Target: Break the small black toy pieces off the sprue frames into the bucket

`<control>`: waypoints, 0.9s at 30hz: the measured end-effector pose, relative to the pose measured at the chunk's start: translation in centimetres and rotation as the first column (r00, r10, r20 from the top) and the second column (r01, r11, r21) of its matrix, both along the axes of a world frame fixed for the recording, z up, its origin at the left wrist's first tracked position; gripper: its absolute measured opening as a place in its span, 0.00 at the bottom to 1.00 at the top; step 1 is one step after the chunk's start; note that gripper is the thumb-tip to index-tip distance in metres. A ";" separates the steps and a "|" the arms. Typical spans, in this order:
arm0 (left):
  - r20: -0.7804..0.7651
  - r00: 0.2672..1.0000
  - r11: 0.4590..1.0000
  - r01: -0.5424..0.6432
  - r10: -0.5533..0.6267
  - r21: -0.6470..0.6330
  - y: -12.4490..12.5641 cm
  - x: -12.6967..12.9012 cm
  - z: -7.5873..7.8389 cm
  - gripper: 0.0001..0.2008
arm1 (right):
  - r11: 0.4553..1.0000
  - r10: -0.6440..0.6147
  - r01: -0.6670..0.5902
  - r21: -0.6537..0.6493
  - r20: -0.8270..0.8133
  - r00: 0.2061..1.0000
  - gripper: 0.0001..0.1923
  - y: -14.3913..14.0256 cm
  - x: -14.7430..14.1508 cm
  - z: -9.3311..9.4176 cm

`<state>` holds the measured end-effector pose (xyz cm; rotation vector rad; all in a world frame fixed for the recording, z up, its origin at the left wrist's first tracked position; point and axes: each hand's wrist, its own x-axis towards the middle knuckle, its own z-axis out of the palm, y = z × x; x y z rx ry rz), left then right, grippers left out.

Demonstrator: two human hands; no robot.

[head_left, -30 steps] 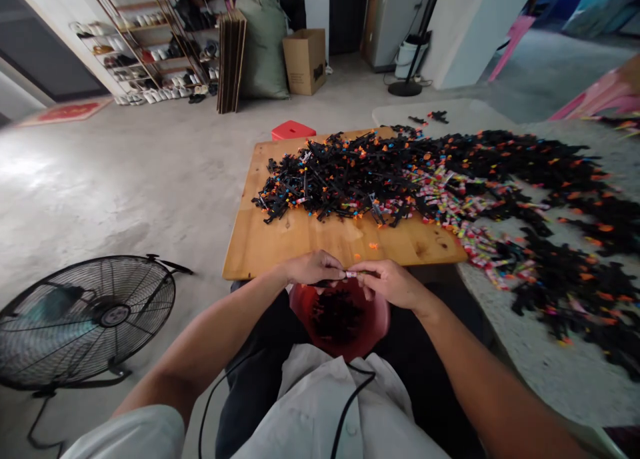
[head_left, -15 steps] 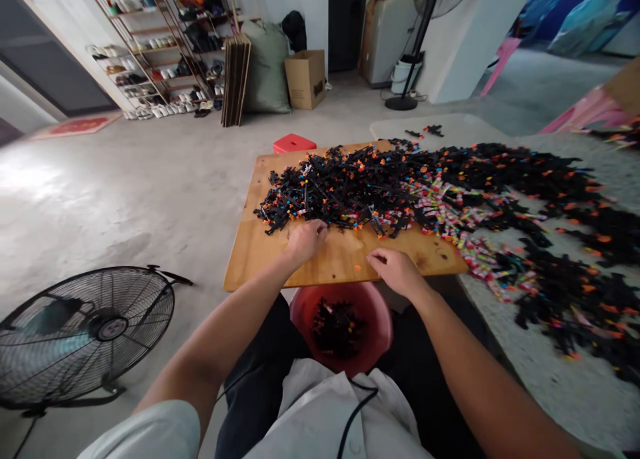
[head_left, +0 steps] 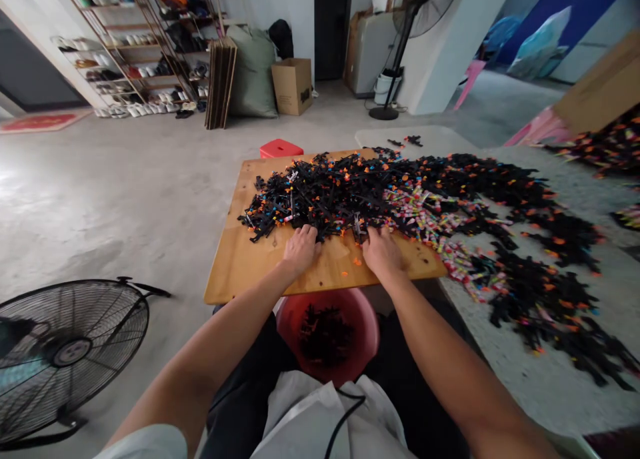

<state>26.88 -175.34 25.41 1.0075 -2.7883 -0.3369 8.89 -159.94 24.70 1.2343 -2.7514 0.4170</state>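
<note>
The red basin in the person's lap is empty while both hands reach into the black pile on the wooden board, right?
Not quite: the head view shows the red basin holding black pieces. Both the left hand and right hand do reach the black pile on the wooden board.

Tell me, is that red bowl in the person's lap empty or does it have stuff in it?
Partly filled: the red bowl holds a heap of small black pieces covering its bottom, well below the rim.
</note>
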 end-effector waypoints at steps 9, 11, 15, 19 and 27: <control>0.019 0.999 0.967 -0.033 0.029 0.251 0.1 2.8 -0.2 0.33 | 0.999 -0.024 0.022 0.038 0.047 0.999 0.19 1.4 -1.5 0.7; 0.038 0.999 0.971 -0.017 0.008 0.240 -0.1 3.4 0.1 0.35 | 0.991 -0.096 0.095 0.089 0.008 0.995 0.20 1.7 -2.3 1.2; 0.081 0.996 0.996 -0.047 0.041 0.072 0.4 4.1 1.1 0.31 | 0.979 -0.015 0.011 0.202 0.019 1.000 0.18 2.3 -3.1 1.7; -0.093 0.995 0.999 0.023 -0.026 -0.030 2.9 2.2 2.1 0.19 | 0.978 0.026 -0.032 0.204 0.033 0.999 0.14 2.7 -2.7 1.5; -0.003 1.000 0.984 0.012 -0.012 0.177 5.7 -5.3 1.8 0.26 | 0.986 0.063 -0.007 -0.169 0.324 0.944 0.18 3.9 -0.7 -1.4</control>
